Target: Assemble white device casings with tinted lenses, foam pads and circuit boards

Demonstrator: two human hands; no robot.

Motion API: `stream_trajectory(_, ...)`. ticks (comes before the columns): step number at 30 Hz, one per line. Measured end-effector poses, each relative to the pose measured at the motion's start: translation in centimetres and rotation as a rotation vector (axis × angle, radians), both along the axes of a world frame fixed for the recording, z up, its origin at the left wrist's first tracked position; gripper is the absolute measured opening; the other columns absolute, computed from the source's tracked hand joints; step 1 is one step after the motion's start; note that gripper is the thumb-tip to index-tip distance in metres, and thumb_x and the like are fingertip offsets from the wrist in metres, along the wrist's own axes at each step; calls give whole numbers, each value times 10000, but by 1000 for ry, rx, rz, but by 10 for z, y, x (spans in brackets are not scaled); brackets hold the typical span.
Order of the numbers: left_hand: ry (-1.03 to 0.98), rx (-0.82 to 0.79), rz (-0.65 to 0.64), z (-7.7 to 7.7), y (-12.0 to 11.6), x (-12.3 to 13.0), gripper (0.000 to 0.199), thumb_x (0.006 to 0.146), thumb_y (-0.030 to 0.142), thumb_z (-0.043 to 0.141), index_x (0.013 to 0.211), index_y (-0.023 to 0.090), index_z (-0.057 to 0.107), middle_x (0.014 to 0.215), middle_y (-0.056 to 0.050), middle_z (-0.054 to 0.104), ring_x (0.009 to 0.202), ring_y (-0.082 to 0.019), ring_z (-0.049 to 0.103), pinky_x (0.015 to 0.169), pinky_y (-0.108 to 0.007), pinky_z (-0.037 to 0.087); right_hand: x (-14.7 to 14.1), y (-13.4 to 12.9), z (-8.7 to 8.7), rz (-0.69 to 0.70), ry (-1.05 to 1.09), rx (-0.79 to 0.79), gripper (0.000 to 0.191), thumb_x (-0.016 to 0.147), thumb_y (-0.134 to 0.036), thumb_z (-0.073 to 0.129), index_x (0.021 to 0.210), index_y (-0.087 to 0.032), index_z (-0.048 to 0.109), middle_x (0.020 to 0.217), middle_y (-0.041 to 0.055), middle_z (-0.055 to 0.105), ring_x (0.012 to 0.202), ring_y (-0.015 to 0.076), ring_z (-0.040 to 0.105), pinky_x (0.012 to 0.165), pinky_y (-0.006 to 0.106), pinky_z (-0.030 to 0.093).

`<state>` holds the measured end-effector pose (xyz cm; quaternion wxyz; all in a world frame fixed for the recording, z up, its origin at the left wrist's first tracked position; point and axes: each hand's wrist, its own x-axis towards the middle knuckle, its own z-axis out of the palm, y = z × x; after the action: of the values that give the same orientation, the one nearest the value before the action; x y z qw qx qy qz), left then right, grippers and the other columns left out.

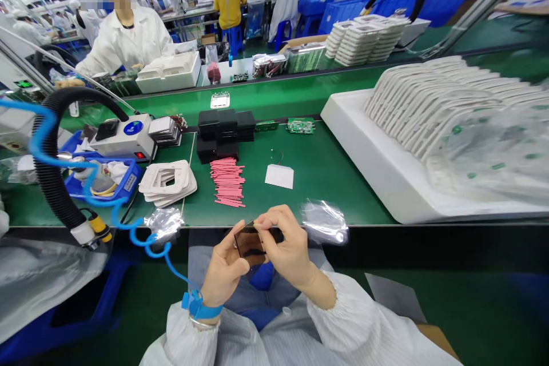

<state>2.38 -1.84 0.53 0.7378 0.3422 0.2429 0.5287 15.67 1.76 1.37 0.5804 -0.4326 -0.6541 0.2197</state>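
Blue oval label [133,127] on a white box [120,140], print too small to read; white label [130,182] on a blue tray [138,170], likewise illegible. Left hand [225,267], blue coiled-cord strap [201,305] at its wrist, grasps the left side of a dark glossy panel [249,244]. Right hand [285,245], wrist bent inward, pinches the panel's upper edge, thumb against forefinger. Panel tilted, reflective, over the lap, just off the smooth green bench [326,183]. Beyond: slim matte pink strips [229,183], black blocks [225,131] stacked.
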Motion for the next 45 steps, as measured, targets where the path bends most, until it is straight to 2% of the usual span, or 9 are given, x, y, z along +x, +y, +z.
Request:
stream_trajectory(5, 15, -4, 3, -2, 0, 2, 507, 701, 302, 732, 1183, 352, 583, 1103, -44, 651, 1022, -228, 600, 869, -410, 501, 2, 0, -1, 124, 43, -210, 174, 822, -72, 456, 736, -214, 405, 747, 1, 486, 707, 147, 487, 642, 294, 418)
stream_trajectory(9, 27, -48, 70, 0, 3, 2, 492, 709, 308, 724, 1180, 345, 585, 1078, -42, 654, 1032, -220, 591, 884, -401, 489, 3, -2, 1, 315, 24, -216, 195, 847, -73, 366, 721, -219, 335, 742, -3, 422, 676, 138, 429, 610, 280, 386)
stream_trajectory(14, 39, -98, 86, 2, 5, 0, 495, 692, 301, 739, 1163, 342, 593, 1102, -30, 643, 1058, -223, 583, 893, -372, 476, -1, -3, 4, 272, 41, -240, 136, 812, -94, 480, 811, -211, 410, 781, -1, 464, 695, 131, 461, 638, 282, 404)
stream_trajectory(20, 4, -127, 169, -6, 11, -19, 552, 768, 425, 640, 1281, 348, 451, 1106, -59, 655, 1010, -227, 616, 875, -427, 478, 11, -6, 21, 414, 309, -388, 196, 812, -169, 530, 729, -219, 360, 690, -31, 481, 609, 104, 481, 558, 242, 416)
stream_trajectory(24, 23, -149, 219, -5, 16, -36, 660, 759, 489, 620, 1337, 294, 370, 1121, -98, 643, 995, -242, 620, 885, -471, 471, 30, 13, 7, 271, 77, -466, 145, 771, -189, 546, 717, -210, 412, 655, -24, 499, 583, 118, 480, 546, 257, 414)
stream_trajectory(29, 133, -48, 225, -4, 15, -35, 671, 691, 429, 711, 1284, 255, 452, 1205, -120, 561, 966, -240, 612, 831, -415, 511, 32, 28, -20, 57, -213, -397, 92, 707, -167, 567, 797, -177, 547, 802, 60, 586, 764, 202, 527, 719, 388, 432)
stream_trajectory(34, 564, 130, 298, -7, 11, -19, 771, 596, 206, 797, 1281, 318, 461, 1323, -80, 419, 973, -192, 577, 856, -367, 503, 13, 12, -6, 413, 28, -604, 477, 670, -254, 691, 1119, -190, 542, 1050, 78, 634, 954, 208, 579, 837, 392, 456)
stream_trajectory(38, 593, 148, 232, -6, 10, -16, 804, 574, 198, 805, 1292, 280, 452, 1250, -91, 480, 949, -188, 574, 830, -351, 510, 4, 6, -2, 617, 260, -649, 494, 641, -308, 749, 1095, -198, 589, 1017, 56, 645, 942, 197, 593, 882, 385, 454)
stream_trajectory(45, 850, 291, 580, 1, 17, -12, 125, 802, 233, 594, 908, 187, 640, 1009, -64, 541, 890, -163, 563, 757, -292, 487, 6, 2, -1, 952, 620, -809, 548, 605, -456, 772, 1063, -204, 608, 1048, 75, 643, 964, 208, 616, 928, 408, 431)
